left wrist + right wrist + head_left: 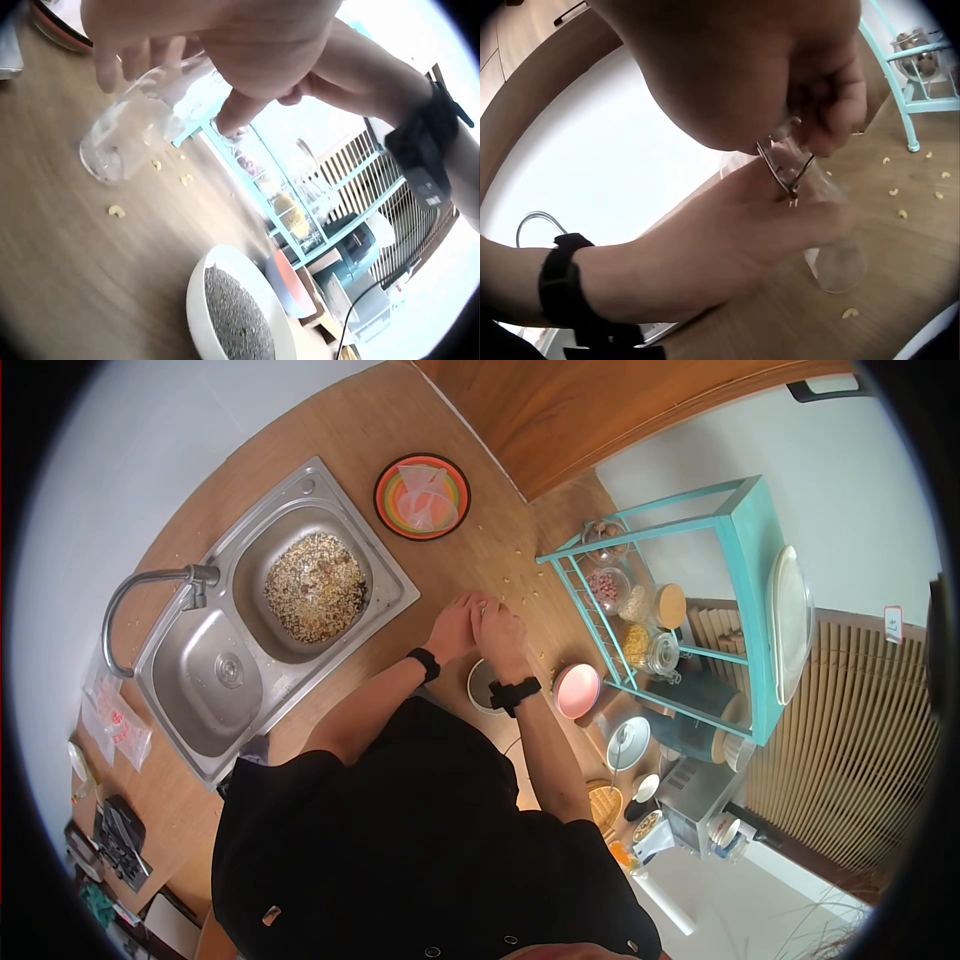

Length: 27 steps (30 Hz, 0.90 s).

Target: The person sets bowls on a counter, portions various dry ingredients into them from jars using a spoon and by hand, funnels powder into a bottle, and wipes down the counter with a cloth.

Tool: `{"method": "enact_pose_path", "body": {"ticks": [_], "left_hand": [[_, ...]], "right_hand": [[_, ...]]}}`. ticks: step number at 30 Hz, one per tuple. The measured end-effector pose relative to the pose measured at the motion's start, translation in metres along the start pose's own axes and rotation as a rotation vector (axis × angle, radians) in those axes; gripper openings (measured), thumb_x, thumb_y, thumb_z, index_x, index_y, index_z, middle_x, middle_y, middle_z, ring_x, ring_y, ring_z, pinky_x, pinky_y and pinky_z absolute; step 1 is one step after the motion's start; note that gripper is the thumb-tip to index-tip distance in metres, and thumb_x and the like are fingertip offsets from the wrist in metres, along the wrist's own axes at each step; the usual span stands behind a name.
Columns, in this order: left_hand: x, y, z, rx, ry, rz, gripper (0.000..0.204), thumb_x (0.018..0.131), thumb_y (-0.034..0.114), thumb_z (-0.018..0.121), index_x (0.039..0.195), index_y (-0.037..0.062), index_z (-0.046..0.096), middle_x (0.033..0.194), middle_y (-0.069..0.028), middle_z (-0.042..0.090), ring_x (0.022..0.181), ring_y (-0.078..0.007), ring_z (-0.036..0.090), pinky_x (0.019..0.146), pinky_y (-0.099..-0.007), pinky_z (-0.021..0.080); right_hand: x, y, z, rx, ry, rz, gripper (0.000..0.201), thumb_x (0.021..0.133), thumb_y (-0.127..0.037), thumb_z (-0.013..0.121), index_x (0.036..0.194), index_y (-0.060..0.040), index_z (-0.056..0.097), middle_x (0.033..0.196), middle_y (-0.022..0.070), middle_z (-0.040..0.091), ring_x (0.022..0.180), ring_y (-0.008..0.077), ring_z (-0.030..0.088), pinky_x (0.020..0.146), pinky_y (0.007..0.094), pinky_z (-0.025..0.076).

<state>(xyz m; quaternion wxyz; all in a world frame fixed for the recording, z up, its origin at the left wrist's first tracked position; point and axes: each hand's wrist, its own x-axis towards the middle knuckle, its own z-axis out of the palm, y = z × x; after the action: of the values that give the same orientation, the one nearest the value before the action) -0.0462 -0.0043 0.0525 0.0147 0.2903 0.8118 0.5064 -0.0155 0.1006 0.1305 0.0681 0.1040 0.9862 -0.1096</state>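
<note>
Both hands meet over the counter on a clear glass jar (139, 131) with a wire clasp (789, 176). In the right wrist view, the left hand (705, 244) is wrapped round the jar's body. The right hand (735, 67) has its fingers curled at the clasp end; the exact contact there is partly hidden. The head view has the left hand (455, 628) and right hand (501, 635) close together, mostly covering the jar. Below them stands a white bowl (196, 311) of small dark grains.
A steel double sink (388, 600) at left holds a mass of mixed grains (315, 588). Stacked coloured plates (382, 505) carry a clear plastic item. A pink bowl (577, 691) and a turquoise rack (735, 530) with jars stand at right. Small curved pieces (116, 211) lie scattered.
</note>
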Motion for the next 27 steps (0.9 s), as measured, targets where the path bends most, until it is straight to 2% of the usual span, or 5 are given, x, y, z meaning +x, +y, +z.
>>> {"method": "enact_pose_path", "body": {"ticks": [3, 8, 10, 19, 27], "left_hand": [[0.000, 0.004, -0.006, -0.101, -0.181, -0.231, 0.033, 0.075, 0.016, 0.073, 0.105, 0.0087, 0.062, 0.105, -0.0142, 0.064, 0.103, -0.0381, 0.060, 0.086, -0.0453, 0.051], [-0.019, -0.003, 0.004, -0.283, -0.155, -0.206, 0.029, 0.074, 0.008, 0.072, 0.101, 0.0075, 0.062, 0.100, -0.0156, 0.065, 0.099, -0.0405, 0.060, 0.084, -0.0462, 0.049], [-0.024, -0.004, 0.004, -0.355, -0.108, -0.174, 0.031, 0.073, 0.004, 0.073, 0.101, 0.0063, 0.061, 0.101, -0.0159, 0.065, 0.099, -0.0409, 0.059, 0.083, -0.0462, 0.049], [-0.022, -0.010, 0.008, -0.294, -0.130, -0.137, 0.036, 0.068, 0.002, 0.076, 0.101, 0.0061, 0.062, 0.097, -0.0138, 0.066, 0.095, -0.0376, 0.063, 0.084, -0.0428, 0.051], [-0.028, -0.002, 0.013, -0.270, -0.138, -0.098, 0.030, 0.071, 0.005, 0.075, 0.098, 0.0069, 0.063, 0.095, -0.0133, 0.066, 0.094, -0.0370, 0.062, 0.082, -0.0422, 0.050]], "right_hand": [[-0.013, 0.002, -0.009, 0.145, -0.048, 0.023, 0.035, 0.097, -0.035, 0.058, 0.111, -0.0040, 0.063, 0.098, 0.0242, 0.069, 0.082, 0.0400, 0.070, 0.068, 0.0466, 0.056], [-0.040, 0.027, 0.004, 0.620, -0.051, -0.073, 0.032, 0.095, -0.026, 0.061, 0.120, -0.0050, 0.061, 0.092, 0.0189, 0.069, 0.079, 0.0308, 0.069, 0.070, 0.0411, 0.053], [-0.048, 0.038, 0.018, 1.189, -0.267, 0.113, 0.033, 0.095, -0.013, 0.057, 0.128, -0.0076, 0.058, 0.088, 0.0146, 0.068, 0.077, 0.0227, 0.066, 0.070, 0.0356, 0.051], [-0.058, 0.023, 0.063, 1.074, 0.074, 0.267, 0.032, 0.096, -0.008, 0.052, 0.127, -0.0002, 0.055, 0.082, 0.0095, 0.066, 0.075, 0.0154, 0.064, 0.067, 0.0314, 0.051], [-0.064, 0.023, 0.022, 1.211, -0.002, 0.413, 0.028, 0.095, -0.007, 0.053, 0.120, 0.0030, 0.058, 0.087, 0.0070, 0.067, 0.068, 0.0118, 0.060, 0.058, 0.0276, 0.048]]}}
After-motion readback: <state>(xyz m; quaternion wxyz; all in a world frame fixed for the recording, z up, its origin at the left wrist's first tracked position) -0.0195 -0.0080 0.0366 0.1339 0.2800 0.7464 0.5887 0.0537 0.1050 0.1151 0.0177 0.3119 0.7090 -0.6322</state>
